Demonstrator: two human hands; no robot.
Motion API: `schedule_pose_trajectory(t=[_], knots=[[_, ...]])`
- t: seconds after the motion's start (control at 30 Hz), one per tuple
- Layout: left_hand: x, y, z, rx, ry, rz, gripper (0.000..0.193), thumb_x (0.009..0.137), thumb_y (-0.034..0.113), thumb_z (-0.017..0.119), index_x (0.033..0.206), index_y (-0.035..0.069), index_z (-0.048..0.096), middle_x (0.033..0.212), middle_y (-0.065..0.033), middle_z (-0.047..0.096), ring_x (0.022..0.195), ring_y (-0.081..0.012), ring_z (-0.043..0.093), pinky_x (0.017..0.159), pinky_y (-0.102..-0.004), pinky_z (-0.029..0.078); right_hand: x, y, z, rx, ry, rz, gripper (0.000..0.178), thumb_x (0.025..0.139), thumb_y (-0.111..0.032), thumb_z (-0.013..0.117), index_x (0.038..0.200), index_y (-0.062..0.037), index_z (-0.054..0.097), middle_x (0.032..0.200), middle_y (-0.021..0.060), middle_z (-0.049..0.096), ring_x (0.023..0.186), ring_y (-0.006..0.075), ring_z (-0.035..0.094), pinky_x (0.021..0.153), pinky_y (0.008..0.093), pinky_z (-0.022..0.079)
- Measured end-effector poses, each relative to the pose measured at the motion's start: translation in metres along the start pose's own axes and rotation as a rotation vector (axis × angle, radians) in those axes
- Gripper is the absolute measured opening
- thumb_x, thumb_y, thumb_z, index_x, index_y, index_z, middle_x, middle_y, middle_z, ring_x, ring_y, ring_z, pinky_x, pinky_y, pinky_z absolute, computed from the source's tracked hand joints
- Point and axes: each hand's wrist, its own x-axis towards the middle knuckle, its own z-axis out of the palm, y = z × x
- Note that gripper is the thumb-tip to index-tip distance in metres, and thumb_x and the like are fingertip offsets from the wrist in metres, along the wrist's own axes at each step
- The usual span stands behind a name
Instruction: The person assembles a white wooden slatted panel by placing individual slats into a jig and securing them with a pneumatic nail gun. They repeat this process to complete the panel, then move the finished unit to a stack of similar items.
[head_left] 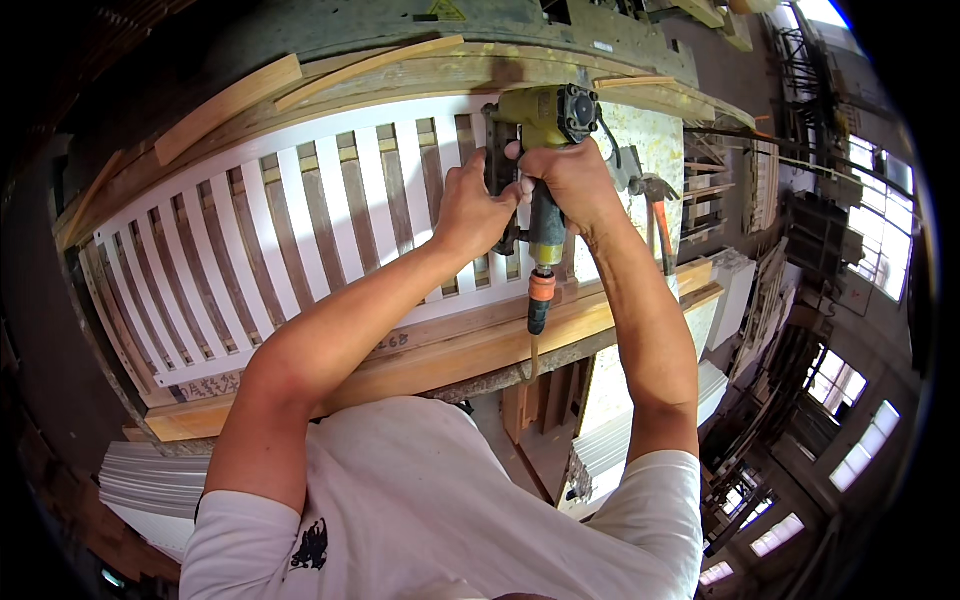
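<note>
A green and black air nail gun (546, 115) is held over the right end of a white slatted wooden panel (262, 225). My right hand (574, 182) is wrapped round its dark handle, just below the green head. Against the gun's long black magazine (497, 160), my left hand (474, 212) is closed, thumb reaching toward the right hand's fingers; some of its fingers are hidden. An orange and black air-hose coupling (540, 300) hangs from the handle's lower end, with a thin hose (534, 360) running down from it.
Wooden rails (400, 362) run along the near side of the bench. Loose wood strips (228, 108) lie along its far side. A hammer (660, 215) with an orange handle lies right of the gun. Stacked white boards (150, 490) stand below left; a green machine (400, 30) stands behind.
</note>
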Motion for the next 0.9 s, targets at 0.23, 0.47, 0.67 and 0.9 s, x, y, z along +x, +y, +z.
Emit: schedule_pose_trajectory(t=[0.23,0.47,0.67,0.9], knots=[[-0.008,0.009,-0.016,-0.122,-0.026,0.021,0.025,0.085,0.004,0.062,0.107,-0.003,0.054,0.079,-0.0047,0.065,0.076,-0.0122,0.063,0.074,-0.0275,0.049,-0.002,-0.003,0.011,0.135,-0.041,0.027,0.009,0.075,0.005,0.059,0.083,0.0076,0.062,0.063,0.0080,0.058,0.048,0.0150,0.053,0.045,0.0291,0.043],[-0.017,0.008,-0.036,-0.020,0.037,-0.031,0.026,0.085,0.005,0.063,0.108,-0.002,0.055,0.078,-0.0061,0.066,0.072,-0.0098,0.060,0.069,-0.0274,0.048,-0.003,-0.005,0.034,0.124,-0.087,-0.023,0.007,0.075,0.005,0.060,0.082,0.0062,0.061,0.067,0.0083,0.059,0.049,0.0147,0.053,0.045,0.0295,0.043],[-0.019,0.005,-0.035,-0.190,0.042,0.034,0.025,0.086,0.009,0.064,0.108,-0.002,0.056,0.076,-0.0057,0.065,0.070,-0.0096,0.058,0.067,-0.0274,0.048,-0.004,-0.007,0.041,0.062,-0.047,-0.037,0.012,0.080,0.001,0.064,0.069,0.0025,0.059,0.059,0.0064,0.056,0.046,0.0138,0.051,0.044,0.0292,0.041],[-0.022,0.003,-0.045,-0.176,0.029,-0.029,0.026,0.086,0.004,0.062,0.110,-0.003,0.054,0.075,-0.0024,0.062,0.070,-0.0076,0.056,0.068,-0.0261,0.048,-0.007,-0.009,0.048,0.062,-0.073,0.032,0.015,0.072,0.005,0.059,0.087,0.0064,0.062,0.066,0.0083,0.059,0.049,0.0151,0.054,0.046,0.0288,0.044]])
